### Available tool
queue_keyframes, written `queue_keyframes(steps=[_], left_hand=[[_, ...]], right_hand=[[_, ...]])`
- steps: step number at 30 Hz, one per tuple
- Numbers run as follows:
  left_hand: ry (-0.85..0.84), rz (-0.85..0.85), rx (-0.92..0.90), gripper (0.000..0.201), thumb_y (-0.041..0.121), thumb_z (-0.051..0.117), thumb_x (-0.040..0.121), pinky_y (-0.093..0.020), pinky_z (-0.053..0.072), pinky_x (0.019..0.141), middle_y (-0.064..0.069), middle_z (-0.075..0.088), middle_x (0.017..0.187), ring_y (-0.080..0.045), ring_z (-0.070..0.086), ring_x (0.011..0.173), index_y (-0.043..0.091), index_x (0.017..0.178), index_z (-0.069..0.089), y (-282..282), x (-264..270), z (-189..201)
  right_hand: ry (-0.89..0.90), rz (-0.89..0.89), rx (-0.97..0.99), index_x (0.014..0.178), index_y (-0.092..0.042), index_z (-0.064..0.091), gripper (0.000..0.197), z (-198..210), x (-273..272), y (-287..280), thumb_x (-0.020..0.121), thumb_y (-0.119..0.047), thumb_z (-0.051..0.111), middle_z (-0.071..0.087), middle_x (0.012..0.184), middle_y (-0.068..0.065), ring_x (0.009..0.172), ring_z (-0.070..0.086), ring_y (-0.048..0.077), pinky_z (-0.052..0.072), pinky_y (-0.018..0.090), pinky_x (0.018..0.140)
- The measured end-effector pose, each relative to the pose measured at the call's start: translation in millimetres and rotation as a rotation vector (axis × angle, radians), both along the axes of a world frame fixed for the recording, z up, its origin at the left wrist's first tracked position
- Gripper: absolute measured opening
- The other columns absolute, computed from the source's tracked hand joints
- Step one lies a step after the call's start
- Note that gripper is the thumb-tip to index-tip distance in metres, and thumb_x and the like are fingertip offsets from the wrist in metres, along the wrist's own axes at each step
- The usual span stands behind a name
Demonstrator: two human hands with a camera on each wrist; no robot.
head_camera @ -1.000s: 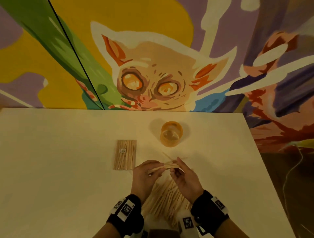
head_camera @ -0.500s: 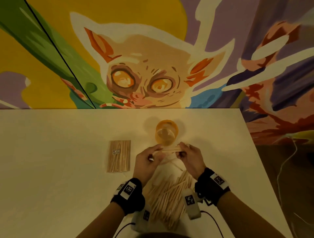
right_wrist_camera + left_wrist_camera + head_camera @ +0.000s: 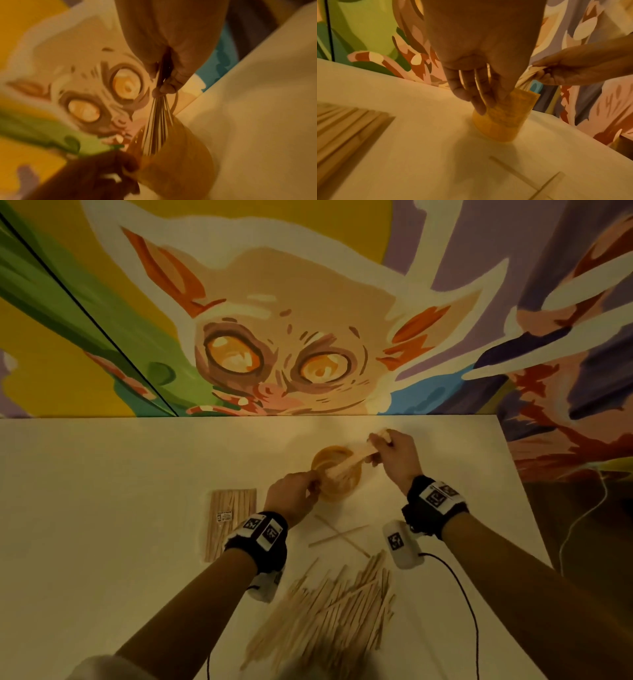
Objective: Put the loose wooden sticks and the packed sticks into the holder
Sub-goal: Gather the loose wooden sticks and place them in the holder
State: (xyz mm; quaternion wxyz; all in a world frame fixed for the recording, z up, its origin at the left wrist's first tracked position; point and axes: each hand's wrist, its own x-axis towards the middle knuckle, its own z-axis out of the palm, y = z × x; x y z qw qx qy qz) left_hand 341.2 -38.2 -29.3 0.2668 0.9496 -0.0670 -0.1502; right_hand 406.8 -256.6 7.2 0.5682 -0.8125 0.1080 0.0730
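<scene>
An orange translucent holder (image 3: 344,492) stands upright on the white table (image 3: 102,508). My left hand (image 3: 310,486) grips its left side, fingers (image 3: 476,97) curled on the wall. My right hand (image 3: 381,447) is above and right of the holder. It pinches the top of a bundle of loose sticks (image 3: 349,461), which tilts with its lower ends inside the holder (image 3: 180,162). The packed sticks (image 3: 231,522) lie flat to the left of my left wrist. A big pile of loose sticks (image 3: 335,607) lies between my forearms, with two crossed sticks (image 3: 339,536) just beyond it.
A painted mural wall (image 3: 308,337) rises right behind the table's far edge. The table's right edge (image 3: 524,508) runs close to my right arm, with dark floor beyond. Thin black cables (image 3: 469,611) trail from both wrist cameras across the table.
Both hands moved away from me to the holder. My left hand let go of the stick bundle and took the holder's side. My right hand tipped the bundle's lower ends into the holder.
</scene>
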Motion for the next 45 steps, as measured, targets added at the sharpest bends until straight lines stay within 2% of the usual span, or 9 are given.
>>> queue_keyframes(steps=[4,9,13,20,25,30,34,38,45], left_hand=[[-0.002,-0.036,0.035,0.021,0.031,0.054,0.093,-0.032,0.048,0.068,0.007,0.069,0.102,-0.023,0.064,0.089,0.024,0.111,0.062,16.3,-5.6,2.6],[0.011,-0.019,0.029,0.021,0.033,0.063,0.09,-0.031,0.052,0.07,0.008,0.071,0.097,-0.018,0.065,0.084,0.021,0.107,0.065,49.6,-39.0,6.1],[0.026,0.014,0.028,0.022,0.037,0.062,0.09,-0.029,0.051,0.068,0.009,0.069,0.099,-0.014,0.062,0.082,0.023,0.108,0.063,58.7,-52.8,5.6],[-0.073,0.135,-0.055,0.035,0.038,0.06,0.092,-0.033,0.055,0.068,0.015,0.068,0.095,-0.01,0.064,0.075,0.032,0.126,0.053,61.7,-71.1,19.1],[-0.054,0.248,-0.06,0.014,0.029,0.058,0.093,-0.029,0.05,0.066,0.008,0.066,0.087,-0.013,0.063,0.072,0.026,0.106,0.064,72.3,-122.8,8.5],[0.295,0.195,0.139,0.022,0.035,0.053,0.093,-0.031,0.047,0.075,0.0,0.064,0.105,-0.022,0.061,0.094,0.021,0.107,0.062,68.2,-184.7,-23.3],[0.333,0.163,0.177,0.031,0.044,0.05,0.092,-0.036,0.05,0.08,-0.003,0.059,0.106,-0.023,0.06,0.096,0.018,0.105,0.056,49.4,-210.2,-30.1],[0.309,0.081,0.274,0.066,0.068,0.049,0.083,-0.037,0.047,0.081,-0.001,0.054,0.119,-0.024,0.058,0.108,0.018,0.125,0.046,22.2,-221.4,-27.7],[0.283,0.053,0.305,0.063,0.062,0.048,0.089,-0.039,0.048,0.085,-0.006,0.054,0.125,-0.028,0.058,0.112,0.013,0.128,0.043,2.8,-215.6,-26.8]], right_hand=[[0.031,0.372,-0.136,0.068,-0.012,0.05,0.03,6.6,-9.5,42.4,0.097,-0.015,0.059,0.057,0.062,0.001,0.045,0.063,0.004,0.047,0.019,0.05],[0.113,0.681,-0.213,0.077,-0.009,0.057,0.022,12.1,-21.5,87.9,0.097,-0.019,0.06,0.058,0.072,0.005,0.069,0.071,0.03,0.053,0.036,0.062],[0.164,0.844,-0.372,0.07,-0.007,0.053,0.03,12.0,-28.0,109.1,0.097,-0.019,0.06,0.054,0.064,0.001,0.056,0.059,0.015,0.04,0.018,0.05],[0.125,0.514,-0.249,0.134,-0.01,0.057,0.049,32.6,-39.1,87.6,0.09,-0.03,0.067,0.067,0.117,0.017,0.09,0.072,0.029,0.059,0.042,0.085],[0.031,0.232,0.023,0.118,-0.01,0.064,0.027,56.7,-73.9,27.9,0.096,-0.025,0.062,0.071,0.1,0.012,0.079,0.074,0.027,0.058,0.035,0.072],[0.316,0.33,-0.278,0.093,-0.013,0.067,0.012,16.7,-152.6,-39.0,0.097,-0.021,0.058,0.072,0.093,0.014,0.084,0.07,0.029,0.053,0.04,0.074],[0.587,0.582,-0.799,0.149,-0.008,0.033,0.06,-30.2,-232.3,-69.8,0.099,-0.035,0.052,0.033,0.153,0.017,0.136,0.04,0.032,0.033,0.034,0.109],[0.678,0.609,-0.84,0.157,-0.011,-0.004,0.083,-57.8,-287.2,-68.4,0.1,-0.043,0.047,-0.018,0.162,0.019,0.151,0.001,0.037,0.017,0.045,0.122],[0.683,0.518,-0.769,0.156,-0.012,-0.008,0.087,-56.4,-285.1,-53.5,0.098,-0.041,0.05,-0.018,0.161,0.024,0.149,-0.005,0.046,0.018,0.056,0.12]])
